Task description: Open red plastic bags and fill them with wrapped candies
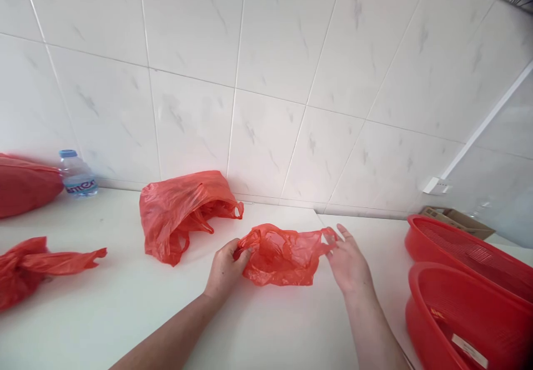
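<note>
A thin red plastic bag (281, 256) is stretched between my two hands, low over the white tabletop. My left hand (228, 267) is closed on its bunched left end, thumb on top. At the other end, my right hand (348, 259) has a handle loop of the bag at its thumb and fingers, with some of those fingers extended. Behind my left hand, another red plastic bag (183, 209) stands crumpled against the wall, its mouth and handles facing me.
Two red plastic baskets (420, 292) stand at the right, before a cardboard box (462, 221). At the left are a knotted red bag (25, 273), a full-looking red bag (27, 186) and a clear water bottle (78, 174). A tiled wall (270, 136) bounds the white table (137, 309).
</note>
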Demonstrator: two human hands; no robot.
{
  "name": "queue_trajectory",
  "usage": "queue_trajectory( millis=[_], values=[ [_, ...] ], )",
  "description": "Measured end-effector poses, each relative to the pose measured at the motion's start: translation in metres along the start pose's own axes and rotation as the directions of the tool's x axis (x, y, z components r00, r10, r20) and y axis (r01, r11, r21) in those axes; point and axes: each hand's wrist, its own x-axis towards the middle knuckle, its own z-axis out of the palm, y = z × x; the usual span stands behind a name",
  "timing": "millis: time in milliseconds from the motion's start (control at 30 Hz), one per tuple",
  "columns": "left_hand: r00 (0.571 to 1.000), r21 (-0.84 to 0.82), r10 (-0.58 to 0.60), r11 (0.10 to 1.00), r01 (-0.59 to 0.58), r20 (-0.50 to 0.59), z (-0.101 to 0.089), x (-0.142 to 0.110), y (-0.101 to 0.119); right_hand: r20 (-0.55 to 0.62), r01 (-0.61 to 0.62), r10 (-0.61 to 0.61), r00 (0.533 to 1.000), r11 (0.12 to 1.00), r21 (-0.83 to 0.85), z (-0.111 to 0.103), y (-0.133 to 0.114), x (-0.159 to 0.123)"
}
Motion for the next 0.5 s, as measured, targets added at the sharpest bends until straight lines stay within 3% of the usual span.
queue_trajectory(
  millis=[67,133,200,267,333,400,500],
  values=[
    [1.000,-0.022,-0.012,1.000,0.012,-0.002,0.000,0.001,0.002,-0.101,0.086,-0.096,0.990,0.992,-0.091,0.006,-0.023,-0.007],
    [1.000,-0.051,-0.022,0.998,0.022,-0.002,0.001,0.001,0.003,-0.197,0.222,-0.280,0.939,0.936,-0.272,0.019,-0.041,-0.024],
    [0.999,-0.093,-0.032,0.995,0.032,0.005,0.000,-0.001,0.006,-0.121,0.340,-0.434,0.893,0.825,-0.452,0.038,-0.046,-0.044],
    [0.999,-0.151,-0.043,0.987,0.046,0.020,0.000,-0.004,0.010,0.136,0.384,-0.379,0.916,0.723,-0.574,0.057,-0.037,-0.061],
    [0.997,-0.232,-0.058,0.970,0.070,0.057,0.001,-0.009,0.016,0.355,0.380,-0.170,0.919,0.624,-0.683,0.070,-0.016,-0.068],
    [0.990,-0.336,-0.081,0.935,0.117,0.117,0.003,-0.013,0.021,0.390,0.365,-0.070,0.918,0.537,-0.760,0.073,0.010,-0.065],
    [0.968,-0.489,-0.146,0.842,0.230,0.204,0.004,-0.012,0.025,0.316,0.334,-0.131,0.940,0.547,-0.768,0.063,0.041,-0.054]
  ],
)
